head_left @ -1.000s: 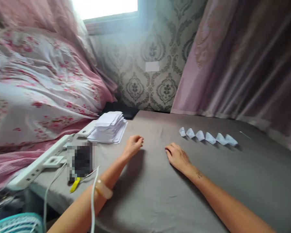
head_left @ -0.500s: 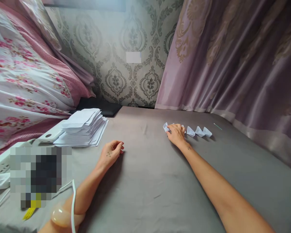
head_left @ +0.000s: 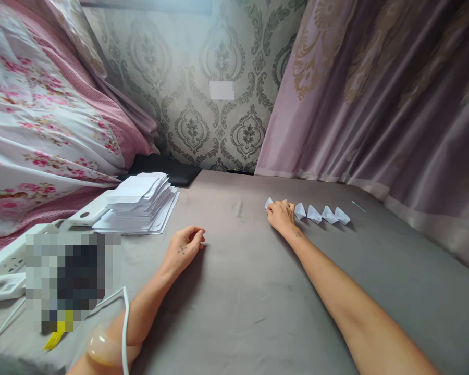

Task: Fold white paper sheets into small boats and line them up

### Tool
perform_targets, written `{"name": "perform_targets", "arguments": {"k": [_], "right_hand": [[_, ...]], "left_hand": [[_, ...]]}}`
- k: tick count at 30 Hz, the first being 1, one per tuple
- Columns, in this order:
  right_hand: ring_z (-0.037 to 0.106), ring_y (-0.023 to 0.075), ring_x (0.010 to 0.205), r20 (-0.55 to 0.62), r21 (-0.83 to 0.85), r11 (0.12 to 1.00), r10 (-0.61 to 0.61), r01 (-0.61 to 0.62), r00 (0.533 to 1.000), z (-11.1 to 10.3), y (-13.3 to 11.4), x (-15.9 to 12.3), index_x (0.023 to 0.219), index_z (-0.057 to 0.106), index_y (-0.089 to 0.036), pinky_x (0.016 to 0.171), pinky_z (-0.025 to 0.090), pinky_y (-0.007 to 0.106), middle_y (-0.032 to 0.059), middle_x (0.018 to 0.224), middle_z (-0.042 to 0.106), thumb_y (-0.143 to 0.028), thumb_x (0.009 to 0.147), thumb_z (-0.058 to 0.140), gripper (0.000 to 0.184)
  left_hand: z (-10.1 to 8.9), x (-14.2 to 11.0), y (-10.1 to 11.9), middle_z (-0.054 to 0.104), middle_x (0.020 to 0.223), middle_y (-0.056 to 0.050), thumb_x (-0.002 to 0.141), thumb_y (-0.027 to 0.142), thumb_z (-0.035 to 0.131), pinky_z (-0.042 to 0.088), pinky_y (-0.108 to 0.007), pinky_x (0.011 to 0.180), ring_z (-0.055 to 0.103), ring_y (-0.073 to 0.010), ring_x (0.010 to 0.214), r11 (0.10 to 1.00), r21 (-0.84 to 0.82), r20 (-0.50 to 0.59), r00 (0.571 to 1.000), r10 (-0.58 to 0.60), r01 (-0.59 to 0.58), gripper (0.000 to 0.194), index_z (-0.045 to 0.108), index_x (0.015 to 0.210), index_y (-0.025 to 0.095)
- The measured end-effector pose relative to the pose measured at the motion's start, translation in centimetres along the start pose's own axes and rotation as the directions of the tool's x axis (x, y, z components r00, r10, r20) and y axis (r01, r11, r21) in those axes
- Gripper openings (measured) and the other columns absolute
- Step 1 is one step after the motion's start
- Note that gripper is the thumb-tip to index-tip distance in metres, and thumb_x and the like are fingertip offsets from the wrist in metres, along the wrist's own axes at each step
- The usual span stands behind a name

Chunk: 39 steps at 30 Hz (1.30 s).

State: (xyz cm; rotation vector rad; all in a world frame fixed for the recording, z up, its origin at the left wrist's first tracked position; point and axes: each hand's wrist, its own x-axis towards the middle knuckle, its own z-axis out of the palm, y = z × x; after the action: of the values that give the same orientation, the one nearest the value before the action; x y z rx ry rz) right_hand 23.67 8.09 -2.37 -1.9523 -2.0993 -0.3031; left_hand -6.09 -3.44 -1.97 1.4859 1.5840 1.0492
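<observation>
My right hand (head_left: 282, 214) is closed at the left end of a row of small folded white papers. Its fingertips are on the leftmost folded paper (head_left: 269, 202), which they partly cover. To the right of that hand stand several more pointed folded papers, among them one folded paper (head_left: 313, 214) near the middle. My left hand (head_left: 185, 244) rests on the grey cloth with fingers curled and thumb against them; nothing shows in it. Closest to this hand is a tall stack of white paper sheets (head_left: 140, 203).
White power strips (head_left: 88, 211) and a white cable (head_left: 125, 317) lie at the left, the cable crossing my left forearm. A blurred dark object with a yellow end (head_left: 55, 336) sits there too. A thin stick (head_left: 358, 206) lies at far right, near the curtain (head_left: 355, 130).
My right hand has shifted left along the row, with the leftmost folded paper at its fingertips, uncovering another folded paper. The view has turned slightly left. My left hand keeps its pose.
</observation>
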Motion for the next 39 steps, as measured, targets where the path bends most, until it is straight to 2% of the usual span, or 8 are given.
{"name": "perform_targets", "arguments": {"k": [14,18,22,27,29,32,35,39], "right_hand": [[0.051,0.0235,0.099,-0.056,0.018,1.0,-0.018,0.019,0.998,-2.2,0.1,-0.5,0.097,0.067,-0.021,0.084,0.027,0.037,0.0071,0.103,0.066,-0.028,0.083,0.056,0.02],[0.052,0.0246,0.097,-0.119,0.045,0.997,-0.051,0.057,0.992,-3.4,-1.2,-1.9,0.1,0.066,-0.02,0.084,0.029,0.038,0.0077,0.104,0.066,-0.027,0.083,0.054,0.021],[0.055,0.0218,0.09,-0.086,0.199,0.944,-0.25,0.263,0.964,-3.7,-5.7,-4.8,0.089,0.066,-0.021,0.079,0.034,0.034,0.0045,0.091,0.067,-0.026,0.088,0.047,0.02],[0.055,0.0201,0.088,-0.005,0.413,0.805,-0.466,0.426,0.885,-2.9,-11.5,-8.5,0.091,0.065,-0.02,0.079,0.04,0.032,0.0055,0.09,0.064,-0.028,0.089,0.044,0.022],[0.054,0.0202,0.089,-0.019,0.445,0.786,-0.471,0.429,0.882,-2.5,-12.6,-9.2,0.093,0.064,-0.019,0.081,0.041,0.032,0.0065,0.093,0.062,-0.027,0.089,0.044,0.022],[0.053,0.0205,0.09,-0.041,0.473,0.782,-0.442,0.407,0.896,-2.2,-12.9,-9.5,0.095,0.063,-0.02,0.082,0.042,0.033,0.0064,0.095,0.06,-0.027,0.09,0.044,0.022],[0.054,0.0207,0.088,-0.051,0.492,0.77,-0.441,0.407,0.896,-2.0,-12.5,-9.3,0.095,0.063,-0.02,0.081,0.043,0.034,0.0066,0.095,0.06,-0.028,0.09,0.043,0.022],[0.053,0.0208,0.088,-0.051,0.504,0.76,-0.449,0.411,0.892,-1.9,-12.3,-9.3,0.095,0.062,-0.02,0.081,0.043,0.035,0.0066,0.095,0.059,-0.028,0.091,0.042,0.023]], "left_hand": [[0.2,0.1,-0.3,0.067,0.072,-0.004,0.078,0.042,0.05,0.046,-0.026,0.056,0.064,-0.0173,0.061,0.999,-0.029,-0.005,1.0,0.013,-0.014,0.029,0.063,0.085,0.016],[0.2,0.1,0.2,0.066,0.07,-0.004,0.08,0.036,0.048,0.045,-0.026,0.056,0.063,-0.017,0.06,0.999,0.007,-0.066,0.997,0.045,-0.045,0.025,0.063,0.084,0.016],[-0.8,0.6,1.3,0.066,0.074,-0.004,0.078,0.024,0.051,0.045,-0.028,0.068,0.06,-0.0162,0.07,0.944,0.234,-0.255,0.922,0.29,-0.232,0.014,0.063,0.08,0.018],[-5.2,2.1,1.6,0.06,0.076,-0.003,0.077,0.018,0.052,0.045,-0.027,0.068,0.056,-0.0147,0.067,0.886,0.394,-0.453,0.787,0.417,-0.243,0.009,0.06,0.082,0.018],[-7.9,2.5,1.0,0.06,0.082,-0.005,0.074,0.015,0.054,0.046,-0.03,0.074,0.056,-0.017,0.074,0.855,0.473,-0.507,0.728,0.461,-0.213,0.016,0.059,0.089,0.016],[-11.9,3.3,-0.4,0.06,0.094,-0.01,0.069,0.012,0.056,0.043,-0.038,0.087,0.056,-0.023,0.089,0.808,0.583,-0.556,0.683,0.473,-0.084,0.028,0.058,0.096,0.015],[-14.7,4.4,-1.9,0.061,0.102,-0.012,0.065,0.011,0.057,0.037,-0.043,0.097,0.054,-0.0271,0.101,0.761,0.649,-0.545,0.705,0.454,0.012,0.038,0.056,0.103,0.014],[-16.0,6.2,-3.0,0.06,0.113,-0.013,0.065,0.015,0.06,0.034,-0.042,0.101,0.051,-0.0283,0.111,0.714,0.697,-0.401,0.789,0.466,-0.068,0.041,0.056,0.106,0.015]]}}
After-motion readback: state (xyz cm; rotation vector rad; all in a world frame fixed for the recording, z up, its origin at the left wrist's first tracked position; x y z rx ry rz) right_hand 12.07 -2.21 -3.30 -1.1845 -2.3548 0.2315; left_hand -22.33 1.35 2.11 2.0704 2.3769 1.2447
